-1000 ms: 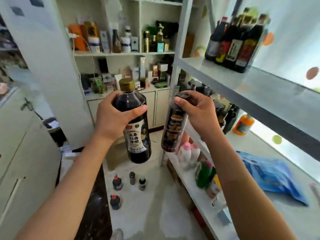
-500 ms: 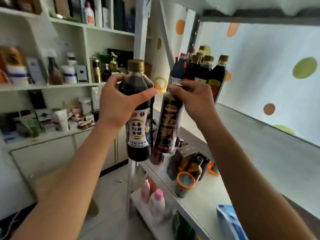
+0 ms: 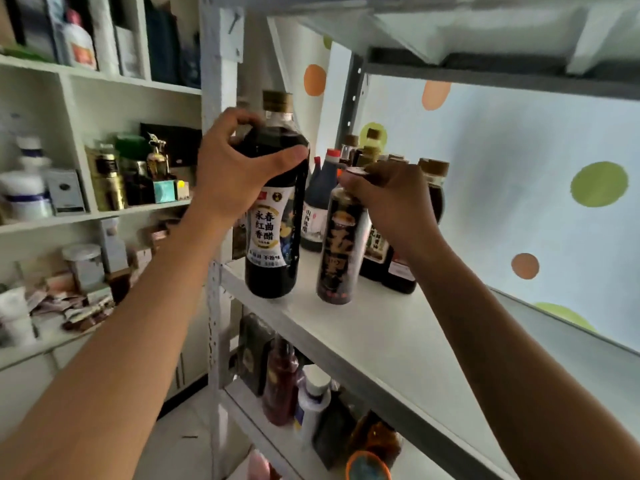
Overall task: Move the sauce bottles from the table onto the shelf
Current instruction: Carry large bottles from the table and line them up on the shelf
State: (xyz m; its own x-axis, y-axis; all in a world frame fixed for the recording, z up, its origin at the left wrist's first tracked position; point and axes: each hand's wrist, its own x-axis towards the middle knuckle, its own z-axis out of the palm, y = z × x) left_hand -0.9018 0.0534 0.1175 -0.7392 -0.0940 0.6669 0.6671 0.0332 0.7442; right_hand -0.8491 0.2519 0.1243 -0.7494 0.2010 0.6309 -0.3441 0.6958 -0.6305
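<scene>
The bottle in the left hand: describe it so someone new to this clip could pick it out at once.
Find the white shelf board of the metal rack at mid-frame, with a cluster of dark bottles at its back. Near its front left edge, the left hand grips the shoulder of the vinegar bottle. Unlike its neighbours, it is wide, with a gold cap and a white label printed in red characters.

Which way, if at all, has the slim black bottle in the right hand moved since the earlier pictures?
Yes. The slim black bottle has moved onto the shelf board, near the standing bottles.
</scene>
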